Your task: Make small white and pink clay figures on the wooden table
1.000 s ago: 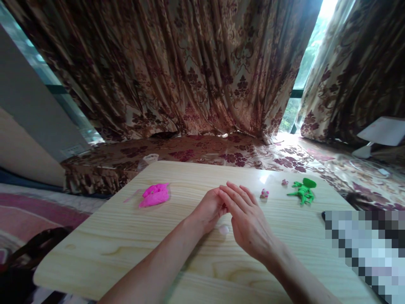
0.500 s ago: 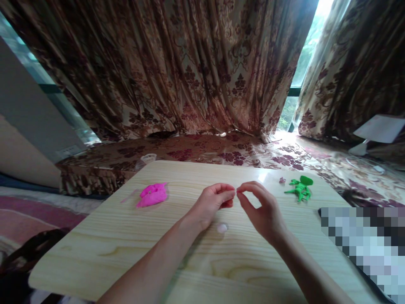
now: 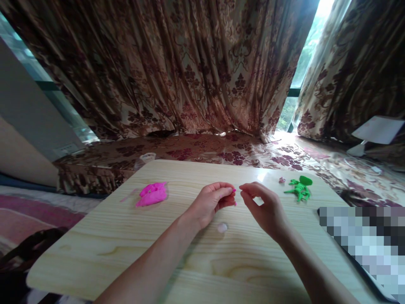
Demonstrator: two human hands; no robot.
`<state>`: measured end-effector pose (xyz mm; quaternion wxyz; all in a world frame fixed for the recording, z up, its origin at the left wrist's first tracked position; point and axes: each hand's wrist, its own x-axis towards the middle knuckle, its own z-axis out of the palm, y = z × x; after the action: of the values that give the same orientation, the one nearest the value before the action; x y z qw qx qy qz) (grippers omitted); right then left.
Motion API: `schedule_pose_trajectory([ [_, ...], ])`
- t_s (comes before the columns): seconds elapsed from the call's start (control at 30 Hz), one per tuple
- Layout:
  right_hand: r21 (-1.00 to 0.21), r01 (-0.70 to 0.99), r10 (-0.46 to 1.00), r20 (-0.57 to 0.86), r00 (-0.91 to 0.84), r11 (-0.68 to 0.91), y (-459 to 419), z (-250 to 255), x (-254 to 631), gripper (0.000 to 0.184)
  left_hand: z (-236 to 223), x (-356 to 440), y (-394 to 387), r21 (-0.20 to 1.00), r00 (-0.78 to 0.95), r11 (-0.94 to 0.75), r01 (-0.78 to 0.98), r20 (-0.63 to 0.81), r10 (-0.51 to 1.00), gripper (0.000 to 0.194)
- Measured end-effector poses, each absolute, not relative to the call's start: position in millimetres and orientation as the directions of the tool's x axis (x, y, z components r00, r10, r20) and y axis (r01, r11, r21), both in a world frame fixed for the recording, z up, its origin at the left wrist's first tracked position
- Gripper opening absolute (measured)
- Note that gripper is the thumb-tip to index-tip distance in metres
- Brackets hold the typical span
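Note:
Over the middle of the table, my left hand [image 3: 213, 201] is closed, thumb against fingers, on a small piece of bright pink modelling clay [image 3: 234, 190]. A second pink speck [image 3: 235, 204] shows at its lower fingertips. Facing it across a narrow gap, my right hand [image 3: 261, 202] has thumb and forefinger curved toward each other, their tips slightly apart. Nothing can be seen between them. On the tabletop below the hands lies a small whitish round piece [image 3: 222, 227]. A larger lump of pink clay [image 3: 153, 194] rests at the left, apparently in clear wrapping.
The wood-grain table [image 3: 126, 253] carries a green clay figure [image 3: 300, 189] at the right, beside a small pinkish lump [image 3: 282, 180]. A blurred-out device [image 3: 363, 249] sits at the right edge. Behind are a clear container [image 3: 146, 159], a white lamp [image 3: 376, 130] and patterned curtains [image 3: 190, 67].
My right hand has drawn slightly to the right, away from the left, and its fingertips have parted a little. Pink clay now shows at my left fingertips.

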<state>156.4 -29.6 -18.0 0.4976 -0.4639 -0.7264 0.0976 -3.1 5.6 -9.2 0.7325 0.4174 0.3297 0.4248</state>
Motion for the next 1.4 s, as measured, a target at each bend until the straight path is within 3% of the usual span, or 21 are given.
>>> schedule_pose_trajectory([
  [0.13, -0.583, 0.466, 0.704, 0.697, -0.133, 0.665, -39.0, -11.0, 139.1, 0.014, -12.8, 2.9, 1.8, 0.904, 0.446, 0.249, -0.348, -0.074, 0.892, 0.012],
  [0.37, -0.501, 0.529, 0.672, 0.714, -0.195, 0.685, -41.6, -13.5, 131.2, 0.015, -17.1, 8.2, -1.9, 0.912, 0.424, 0.242, -0.331, -0.085, 0.902, 0.017],
  [0.6, -0.646, 0.501, 0.739, 0.673, 0.017, 0.576, -29.9, -12.4, 149.3, 0.012, -11.6, 7.3, 0.6, 0.950, 0.344, 0.171, -0.260, -0.074, 0.936, 0.017],
  [1.07, -0.690, 0.480, 0.803, 0.594, -0.053, 0.542, -26.0, -20.4, 151.6, 0.011, -6.7, 3.3, -0.5, 0.972, 0.316, 0.117, -0.205, -0.047, 0.948, 0.016],
  [1.23, -0.693, 0.466, 0.797, 0.603, -0.044, 0.550, -26.7, -18.2, 151.3, 0.010, -6.8, 0.6, -1.3, 0.994, 0.420, 0.073, -0.087, -0.030, 0.907, 0.026],
  [1.4, -0.682, 0.458, 0.784, 0.618, -0.057, 0.570, -27.3, -18.7, 152.7, 0.012, -6.6, 0.9, -2.0, 0.995, 0.441, 0.061, -0.072, -0.023, 0.897, 0.024],
])
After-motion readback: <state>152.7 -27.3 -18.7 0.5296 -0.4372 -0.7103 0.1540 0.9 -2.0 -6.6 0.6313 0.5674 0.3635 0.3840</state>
